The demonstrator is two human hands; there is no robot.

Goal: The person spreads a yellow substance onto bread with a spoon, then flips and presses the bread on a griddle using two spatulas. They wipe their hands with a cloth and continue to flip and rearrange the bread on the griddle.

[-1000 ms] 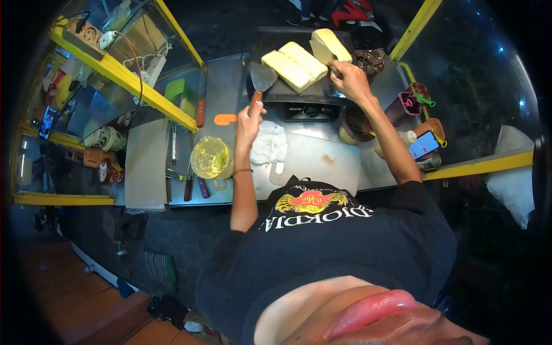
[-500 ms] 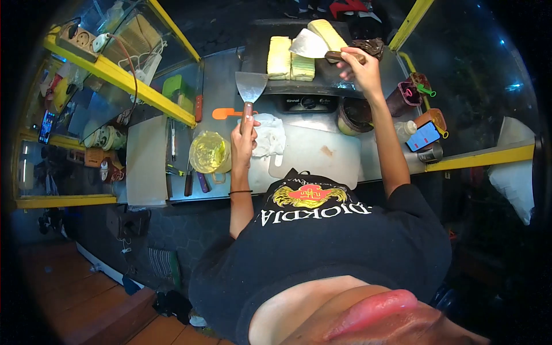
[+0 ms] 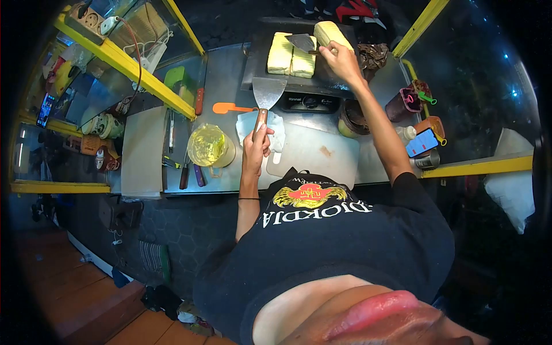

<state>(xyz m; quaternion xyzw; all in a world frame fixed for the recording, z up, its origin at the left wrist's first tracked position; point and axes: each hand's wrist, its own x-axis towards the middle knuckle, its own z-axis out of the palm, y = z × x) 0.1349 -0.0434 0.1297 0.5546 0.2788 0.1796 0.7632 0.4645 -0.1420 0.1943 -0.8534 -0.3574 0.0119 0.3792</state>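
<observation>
My left hand (image 3: 257, 148) is wrapped round the wooden handle of a scraper (image 3: 269, 92), its wide metal blade pointing away from me near the griddle's front edge. My right hand (image 3: 340, 61) grips a second scraper (image 3: 301, 42), whose blade is tilted over the bread on the dark griddle (image 3: 261, 54). Two yellowish bread blocks, a left one (image 3: 280, 54) and a right one (image 3: 303, 62), lie side by side. Another bread block (image 3: 332, 34) is just beyond my right hand, at the back right.
A tub of yellow spread (image 3: 211, 145), an orange spatula (image 3: 233, 108), a white cloth (image 3: 276, 131) and a cutting board (image 3: 322, 152) lie nearer me. To the right are a dark pot (image 3: 353, 118), jam containers (image 3: 404, 100) and a phone (image 3: 421, 142). Yellow frame bars (image 3: 126, 63) flank the counter.
My right hand has moved left and nearer me, and its scraper blade has turned and tilted. My left hand's scraper has shifted to the right. The camera view has moved slightly.
</observation>
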